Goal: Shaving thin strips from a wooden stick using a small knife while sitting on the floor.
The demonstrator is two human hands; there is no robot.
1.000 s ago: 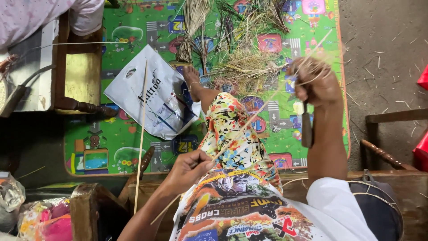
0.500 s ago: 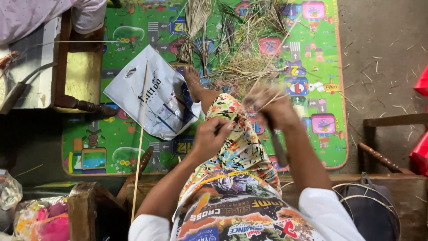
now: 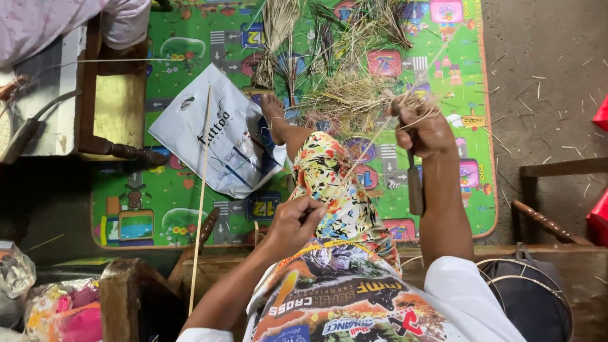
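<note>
Fingers of the left hand [image 3: 294,221] pinch the near end of a thin pale strip [image 3: 358,155] over the patterned knee [image 3: 329,174], keeping it taut. At its far end, beyond the knee, the right hand [image 3: 421,130] is clenched on the strip and, seemingly, a small knife [image 3: 415,187] hanging below.

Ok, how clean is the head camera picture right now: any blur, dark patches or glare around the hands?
Head view: even, soft daylight on the play mat, no glare; the right hand and its straw fibres look slightly soft with motion, the left hand is sharper; the lower left corner around the wooden post is dark; the picture's edges bend a little, as with a wide lens.
</note>
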